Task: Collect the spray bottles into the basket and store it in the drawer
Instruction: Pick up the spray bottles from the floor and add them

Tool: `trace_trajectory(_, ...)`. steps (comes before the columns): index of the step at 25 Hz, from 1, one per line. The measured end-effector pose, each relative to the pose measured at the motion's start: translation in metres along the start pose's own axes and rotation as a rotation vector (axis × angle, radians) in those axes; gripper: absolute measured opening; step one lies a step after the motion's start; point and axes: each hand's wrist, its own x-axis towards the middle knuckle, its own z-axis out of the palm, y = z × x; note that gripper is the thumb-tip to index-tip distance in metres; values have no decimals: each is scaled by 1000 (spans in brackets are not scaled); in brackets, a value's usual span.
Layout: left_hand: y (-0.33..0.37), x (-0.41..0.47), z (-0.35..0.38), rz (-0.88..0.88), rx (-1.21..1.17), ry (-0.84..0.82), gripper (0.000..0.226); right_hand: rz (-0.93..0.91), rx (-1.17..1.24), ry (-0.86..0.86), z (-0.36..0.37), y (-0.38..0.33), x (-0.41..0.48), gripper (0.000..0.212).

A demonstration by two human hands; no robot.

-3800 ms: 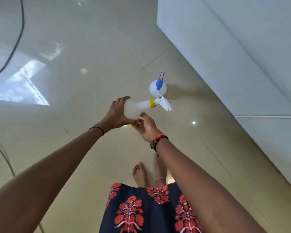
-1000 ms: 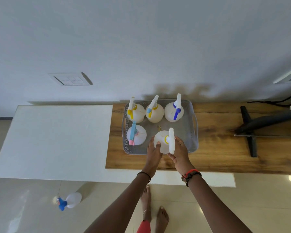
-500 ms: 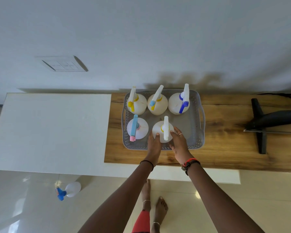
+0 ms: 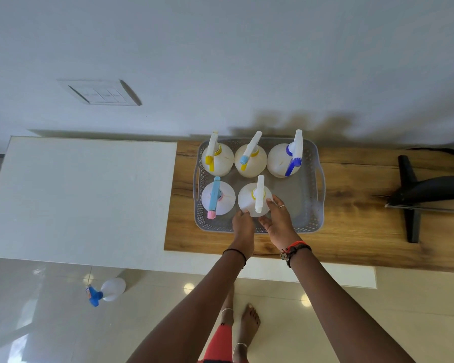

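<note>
A grey perforated basket (image 4: 308, 184) sits on the wooden top. Three spray bottles stand along its back row: one with a yellow trigger (image 4: 218, 159), one with a light-blue nozzle (image 4: 249, 161), one with a dark-blue trigger (image 4: 282, 159). In the front row stands a bottle with a light-blue and pink head (image 4: 220, 199). Beside it is a white-headed bottle with a yellow collar (image 4: 249, 200), standing in the basket. My left hand (image 4: 243, 226) and my right hand (image 4: 279, 222) clasp its near side. One more bottle with a blue head (image 4: 110, 289) lies on the floor at the left.
The wooden top (image 4: 351, 210) rests on a white cabinet (image 4: 76, 195) against the wall. A black monitor stand (image 4: 410, 200) occupies the right of the wood. A switch plate (image 4: 100, 94) is on the wall. My bare feet (image 4: 249, 323) stand on glossy tiles.
The white-headed bottle has come down into the basket's front row and stands upright. Both hands have stayed on it and slid toward its near side.
</note>
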Motion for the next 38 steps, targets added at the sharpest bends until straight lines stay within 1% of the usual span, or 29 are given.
trace_trajectory(4,2,0,-2,17,-24,-15,37,-9,8,-24,0,1,0,44)
trace_trajectory(7,5,-5,-2,35,54,-11,39,5,-2,-18,2,-1,-2,45)
trace_trajectory(11,6,-23,-5,50,130,-26,43,-3,-96,92,1,1,-13,39)
trace_trajectory(13,4,-36,-10,72,117,-20,47,-24,-122,167,-1,6,-21,34)
trace_trajectory(15,-2,-49,-20,83,84,-4,49,-40,-106,223,-2,12,-33,24)
trace_trajectory(17,-10,-65,-32,111,58,-5,45,-50,-112,256,1,21,-49,17)
trace_trajectory(20,-27,-84,-55,199,70,24,35,-65,-166,242,5,38,-72,25)
trace_trajectory(22,-42,-93,-78,251,102,70,30,-53,-214,224,9,55,-87,22)
trace_trajectory(25,-66,-100,-121,309,152,136,30,-12,-301,172,16,83,-107,9)
trace_trajectory(29,-91,-105,-191,340,181,232,31,55,-436,99,32,127,-132,12)
trace_trajectory(32,-104,-106,-249,316,154,310,32,89,-505,28,53,163,-151,11)
trace_trajectory(38,-135,-96,-379,232,50,360,33,91,-611,-62,108,246,-184,7)
